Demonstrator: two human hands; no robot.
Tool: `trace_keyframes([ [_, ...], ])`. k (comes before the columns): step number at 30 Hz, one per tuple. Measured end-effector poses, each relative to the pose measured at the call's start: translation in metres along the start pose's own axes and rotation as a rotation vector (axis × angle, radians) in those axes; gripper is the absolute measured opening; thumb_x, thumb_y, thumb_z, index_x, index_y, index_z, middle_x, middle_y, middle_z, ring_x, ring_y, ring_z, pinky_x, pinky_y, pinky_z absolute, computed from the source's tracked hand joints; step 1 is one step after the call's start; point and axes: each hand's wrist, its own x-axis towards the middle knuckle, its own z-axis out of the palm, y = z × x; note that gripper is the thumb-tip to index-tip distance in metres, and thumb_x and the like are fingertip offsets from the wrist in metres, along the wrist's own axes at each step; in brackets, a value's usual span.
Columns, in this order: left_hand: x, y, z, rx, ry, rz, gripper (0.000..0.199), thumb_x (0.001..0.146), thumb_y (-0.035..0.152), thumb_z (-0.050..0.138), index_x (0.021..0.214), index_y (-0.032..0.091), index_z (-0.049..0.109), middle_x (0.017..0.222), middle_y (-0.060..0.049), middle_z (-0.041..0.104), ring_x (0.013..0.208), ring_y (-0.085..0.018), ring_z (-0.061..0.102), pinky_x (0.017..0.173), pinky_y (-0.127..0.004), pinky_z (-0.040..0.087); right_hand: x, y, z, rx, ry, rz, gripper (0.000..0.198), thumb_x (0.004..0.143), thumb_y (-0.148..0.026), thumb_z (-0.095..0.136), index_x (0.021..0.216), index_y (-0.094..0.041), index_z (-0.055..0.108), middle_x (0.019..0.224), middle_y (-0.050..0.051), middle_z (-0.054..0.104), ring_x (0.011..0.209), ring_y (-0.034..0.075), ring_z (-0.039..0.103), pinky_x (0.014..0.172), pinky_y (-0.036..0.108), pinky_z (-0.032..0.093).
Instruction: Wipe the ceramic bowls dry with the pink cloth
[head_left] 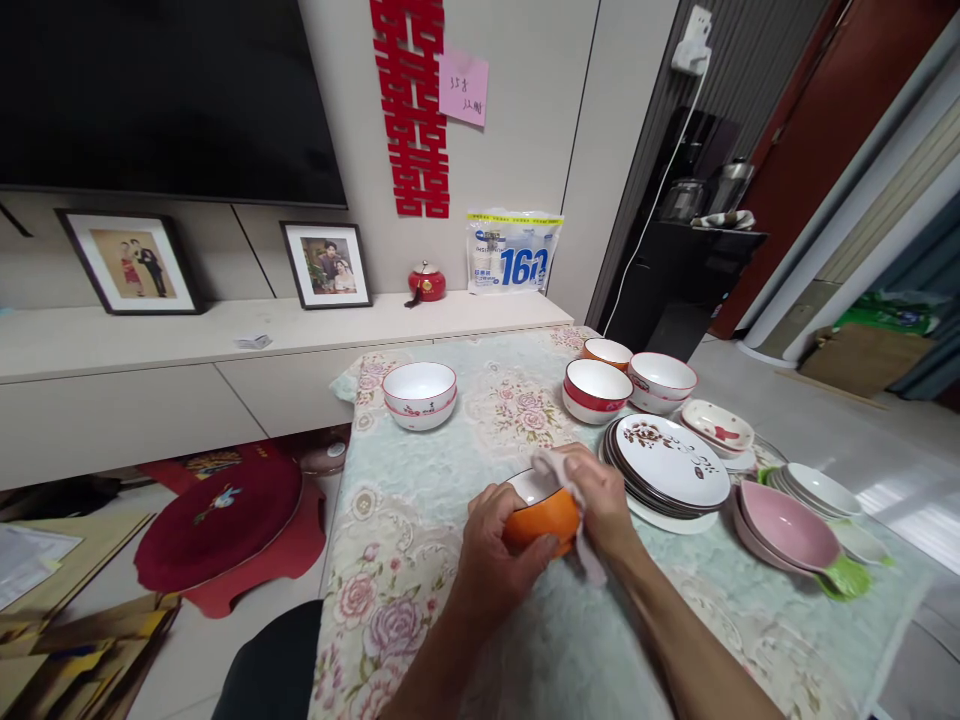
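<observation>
An orange bowl [546, 522] with a white inside is tilted above the flowered tablecloth. My left hand [499, 545] is closed round its left side, thumb along the lower front. At the bowl's right rim, my right hand [600, 490] grips a pale cloth [553, 466]. Part of the cloth lies over the rim and a corner hangs down outside. A stack of plates [671, 462], the top one white with a brown flower pattern, stands just right of my right hand. Behind it are stacked bowls, one red [598, 385] and one white with a pink rim [663, 378].
Two stacked white bowls [420, 395] stand at the table's far left. To the right are pink leaf-handled bowls [789, 525], small white bowls [823, 490] and oval dishes [718, 427]. A red stool [225, 515] stands left of the table [405, 590]. A low cabinet [300, 335] runs behind it.
</observation>
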Motion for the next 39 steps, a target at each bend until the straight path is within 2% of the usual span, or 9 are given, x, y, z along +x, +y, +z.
trace_keyframes([
  [4, -0.001, -0.003, -0.001, -0.343, -0.096, -0.171, 0.03, 0.071, 0.04, 0.07, 0.069, 0.022, 0.046, 0.067, 0.004, 0.043, 0.06, -0.013, 0.042, 0.058, -0.027, 0.034, 0.011, 0.023, -0.012, 0.038, 0.089, 0.159, 0.038, 0.092, -0.045, 0.048, 0.071, -0.019, 0.067, 0.062, 0.001, 0.061, 0.059, 0.019, 0.055, 0.058, 0.032, 0.046],
  [8, -0.002, -0.005, 0.0, -0.237, -0.036, -0.151, 0.027, 0.071, 0.036, 0.068, 0.068, 0.022, 0.046, 0.067, 0.004, 0.045, 0.061, -0.014, 0.043, 0.059, -0.028, 0.035, 0.004, 0.011, -0.006, 0.018, 0.087, 0.124, 0.034, 0.094, -0.042, 0.048, 0.083, -0.02, 0.072, 0.078, 0.004, 0.07, 0.074, 0.022, 0.063, 0.073, 0.035, 0.051],
  [11, -0.001, -0.002, 0.002, 0.058, 0.053, -0.027, 0.02, 0.07, 0.028, 0.066, 0.066, 0.022, 0.048, 0.067, 0.001, 0.052, 0.069, -0.019, 0.049, 0.07, -0.034, 0.038, -0.008, -0.009, 0.005, -0.094, 0.017, -0.114, 0.029, 0.093, -0.035, 0.051, 0.102, -0.021, 0.075, 0.105, 0.007, 0.073, 0.105, 0.026, 0.063, 0.098, 0.041, 0.045],
  [15, 0.0, 0.001, 0.003, 0.171, 0.068, 0.064, 0.008, 0.072, 0.025, 0.062, 0.072, 0.021, 0.055, 0.072, -0.001, 0.061, 0.074, -0.022, 0.054, 0.078, -0.039, 0.038, -0.014, -0.017, 0.011, -0.239, -0.094, -0.396, 0.029, 0.092, -0.026, 0.051, 0.11, -0.021, 0.074, 0.104, 0.008, 0.074, 0.104, 0.026, 0.062, 0.098, 0.045, 0.044],
  [23, -0.002, -0.004, 0.003, -0.569, -0.007, -0.363, 0.036, 0.066, 0.04, 0.076, 0.068, 0.022, 0.044, 0.061, 0.007, 0.042, 0.056, -0.011, 0.037, 0.054, -0.025, 0.031, 0.006, 0.009, -0.002, 0.028, 0.092, 0.185, 0.04, 0.096, -0.04, 0.042, 0.099, -0.015, 0.074, 0.098, 0.01, 0.077, 0.09, 0.027, 0.07, 0.084, 0.04, 0.054],
  [28, 0.0, -0.002, 0.002, -0.653, 0.122, -0.449, 0.037, 0.066, 0.035, 0.079, 0.072, 0.021, 0.045, 0.062, 0.007, 0.046, 0.058, -0.01, 0.04, 0.056, -0.023, 0.034, -0.009, 0.0, 0.012, -0.225, 0.054, -0.158, 0.043, 0.1, -0.037, 0.043, 0.133, -0.019, 0.063, 0.138, 0.011, 0.062, 0.131, 0.027, 0.054, 0.114, 0.047, 0.039],
  [33, 0.001, 0.004, 0.001, -0.62, 0.079, -0.445, 0.034, 0.068, 0.034, 0.078, 0.072, 0.02, 0.047, 0.063, 0.007, 0.048, 0.059, -0.01, 0.042, 0.057, -0.023, 0.037, -0.014, -0.01, 0.014, -0.429, -0.097, -0.546, 0.044, 0.098, -0.022, 0.045, 0.142, -0.023, 0.054, 0.144, 0.011, 0.057, 0.138, 0.027, 0.047, 0.117, 0.053, 0.035],
  [36, -0.001, 0.002, 0.001, -0.711, 0.043, -0.424, 0.037, 0.068, 0.034, 0.08, 0.071, 0.02, 0.045, 0.062, 0.007, 0.046, 0.058, -0.009, 0.04, 0.057, -0.023, 0.036, -0.007, -0.005, 0.004, -0.262, -0.075, -0.407, 0.038, 0.1, -0.032, 0.045, 0.132, -0.023, 0.063, 0.136, 0.01, 0.062, 0.131, 0.027, 0.053, 0.113, 0.05, 0.039],
  [39, -0.001, -0.001, 0.0, -0.84, 0.026, -0.414, 0.041, 0.066, 0.034, 0.083, 0.071, 0.02, 0.045, 0.064, 0.007, 0.047, 0.059, -0.009, 0.042, 0.059, -0.022, 0.036, 0.0, 0.009, -0.003, 0.086, 0.056, -0.016, 0.04, 0.098, -0.047, 0.048, 0.12, -0.022, 0.069, 0.127, 0.009, 0.069, 0.121, 0.027, 0.06, 0.107, 0.043, 0.044],
])
